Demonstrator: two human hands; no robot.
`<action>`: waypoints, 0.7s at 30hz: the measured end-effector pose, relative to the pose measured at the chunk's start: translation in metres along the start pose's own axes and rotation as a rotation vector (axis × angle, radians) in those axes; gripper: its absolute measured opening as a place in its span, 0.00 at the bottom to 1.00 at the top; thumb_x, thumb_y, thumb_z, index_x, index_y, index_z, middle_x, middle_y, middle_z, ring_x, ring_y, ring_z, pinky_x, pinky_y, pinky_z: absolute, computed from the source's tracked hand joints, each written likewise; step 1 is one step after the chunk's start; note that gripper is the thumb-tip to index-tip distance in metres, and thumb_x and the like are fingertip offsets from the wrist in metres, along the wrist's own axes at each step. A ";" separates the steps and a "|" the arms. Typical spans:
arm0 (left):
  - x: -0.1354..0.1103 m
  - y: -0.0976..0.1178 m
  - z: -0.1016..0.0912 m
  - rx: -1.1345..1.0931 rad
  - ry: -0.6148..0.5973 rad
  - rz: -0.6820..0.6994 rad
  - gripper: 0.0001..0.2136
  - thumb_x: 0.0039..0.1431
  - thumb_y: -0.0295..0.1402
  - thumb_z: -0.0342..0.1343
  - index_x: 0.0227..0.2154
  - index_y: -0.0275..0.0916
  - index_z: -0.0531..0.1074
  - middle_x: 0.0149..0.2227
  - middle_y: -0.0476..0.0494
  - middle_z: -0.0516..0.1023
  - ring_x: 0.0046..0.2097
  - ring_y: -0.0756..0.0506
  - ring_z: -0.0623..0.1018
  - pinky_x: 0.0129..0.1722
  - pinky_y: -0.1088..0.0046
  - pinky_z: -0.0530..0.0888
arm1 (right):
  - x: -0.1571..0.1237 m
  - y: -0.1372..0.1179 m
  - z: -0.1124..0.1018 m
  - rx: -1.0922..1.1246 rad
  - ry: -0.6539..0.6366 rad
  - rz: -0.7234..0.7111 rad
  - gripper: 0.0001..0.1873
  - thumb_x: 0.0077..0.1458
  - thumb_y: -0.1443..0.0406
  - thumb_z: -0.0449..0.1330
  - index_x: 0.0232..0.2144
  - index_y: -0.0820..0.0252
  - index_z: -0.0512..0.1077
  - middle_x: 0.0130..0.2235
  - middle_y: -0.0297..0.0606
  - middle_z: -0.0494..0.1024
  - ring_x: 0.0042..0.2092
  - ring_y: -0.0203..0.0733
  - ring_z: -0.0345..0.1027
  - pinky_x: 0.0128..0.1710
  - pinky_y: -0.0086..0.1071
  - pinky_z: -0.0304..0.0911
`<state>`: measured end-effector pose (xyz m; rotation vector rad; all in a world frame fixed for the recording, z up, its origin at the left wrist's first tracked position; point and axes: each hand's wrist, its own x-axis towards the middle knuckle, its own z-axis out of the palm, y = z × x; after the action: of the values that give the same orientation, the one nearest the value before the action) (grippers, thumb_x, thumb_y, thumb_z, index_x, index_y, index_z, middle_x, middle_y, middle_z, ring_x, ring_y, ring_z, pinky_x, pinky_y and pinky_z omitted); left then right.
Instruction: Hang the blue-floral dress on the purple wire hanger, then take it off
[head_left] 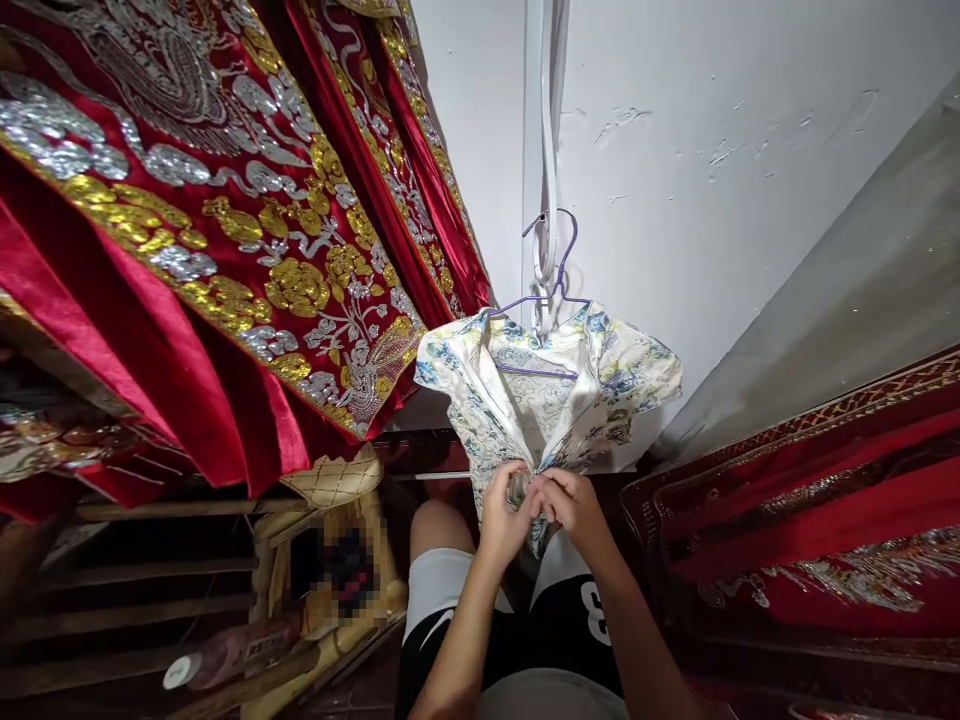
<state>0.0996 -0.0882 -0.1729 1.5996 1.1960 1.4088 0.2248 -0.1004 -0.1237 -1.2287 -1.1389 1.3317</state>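
Observation:
A small cream dress with blue and yellow floral print hangs on a purple wire hanger from a white strap on the wall. My left hand and my right hand meet at the dress's front opening, low on the garment. Both pinch the fabric edges together with closed fingers. The lower part of the dress is hidden behind my hands.
Red garments with gold and silver embroidery hang at the upper left. More red embroidered cloth lies at the right. A wooden shelf with a bottle stands at the lower left. My knees in black and white shorts are below.

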 end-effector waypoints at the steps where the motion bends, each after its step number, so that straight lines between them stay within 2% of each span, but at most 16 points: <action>1: 0.001 0.003 0.006 -0.007 -0.016 0.009 0.05 0.56 0.28 0.57 0.36 0.41 0.71 0.36 0.46 0.75 0.40 0.44 0.74 0.42 0.69 0.69 | -0.001 -0.001 0.000 0.017 -0.008 0.019 0.17 0.52 0.52 0.61 0.22 0.59 0.72 0.16 0.33 0.71 0.19 0.35 0.55 0.21 0.31 0.51; 3: 0.004 0.005 0.015 -0.016 -0.014 0.026 0.02 0.57 0.28 0.55 0.31 0.41 0.67 0.32 0.48 0.72 0.37 0.45 0.72 0.39 0.70 0.67 | -0.002 -0.005 -0.003 0.038 0.021 0.025 0.18 0.50 0.52 0.63 0.21 0.59 0.72 0.16 0.33 0.72 0.17 0.34 0.53 0.21 0.31 0.51; 6: 0.005 0.005 0.024 0.018 -0.028 0.029 0.06 0.60 0.32 0.55 0.28 0.41 0.65 0.29 0.48 0.69 0.35 0.45 0.71 0.37 0.70 0.65 | 0.008 -0.024 -0.015 0.081 0.145 -0.047 0.19 0.48 0.50 0.64 0.20 0.59 0.73 0.15 0.32 0.71 0.17 0.32 0.50 0.20 0.31 0.49; 8: 0.004 0.003 0.028 0.057 -0.054 0.029 0.08 0.62 0.34 0.54 0.27 0.42 0.65 0.29 0.48 0.69 0.35 0.44 0.71 0.37 0.69 0.64 | 0.022 -0.046 -0.025 0.122 0.194 -0.118 0.20 0.47 0.49 0.65 0.20 0.60 0.74 0.15 0.32 0.70 0.17 0.31 0.49 0.19 0.30 0.46; 11: 0.000 0.000 0.034 0.102 -0.076 0.041 0.08 0.62 0.33 0.53 0.27 0.42 0.64 0.29 0.47 0.70 0.35 0.43 0.72 0.38 0.68 0.65 | 0.045 -0.087 -0.039 0.131 0.191 -0.228 0.18 0.48 0.51 0.67 0.23 0.61 0.76 0.16 0.31 0.71 0.18 0.30 0.50 0.18 0.29 0.45; 15: -0.003 -0.008 0.040 0.139 -0.097 0.045 0.07 0.60 0.31 0.53 0.27 0.42 0.65 0.30 0.46 0.71 0.36 0.43 0.72 0.38 0.68 0.66 | 0.063 -0.133 -0.043 0.134 0.167 -0.348 0.16 0.49 0.53 0.69 0.28 0.62 0.78 0.18 0.32 0.72 0.18 0.29 0.52 0.18 0.27 0.46; 18: -0.004 -0.012 0.041 0.132 -0.088 0.025 0.08 0.61 0.31 0.53 0.26 0.42 0.65 0.29 0.46 0.71 0.34 0.44 0.72 0.37 0.68 0.67 | 0.064 -0.147 -0.038 0.133 0.167 -0.408 0.16 0.51 0.54 0.68 0.29 0.64 0.79 0.18 0.33 0.72 0.17 0.29 0.51 0.18 0.27 0.45; 21: 0.001 -0.001 0.038 0.052 -0.071 0.001 0.07 0.60 0.32 0.55 0.27 0.41 0.68 0.29 0.46 0.73 0.34 0.44 0.74 0.38 0.68 0.68 | 0.059 -0.147 -0.033 0.101 0.142 -0.436 0.15 0.53 0.56 0.66 0.31 0.64 0.78 0.18 0.32 0.72 0.18 0.30 0.52 0.19 0.27 0.46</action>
<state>0.1362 -0.0834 -0.1805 1.6724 1.1992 1.3197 0.2635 -0.0252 0.0148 -0.9192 -1.1431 0.9462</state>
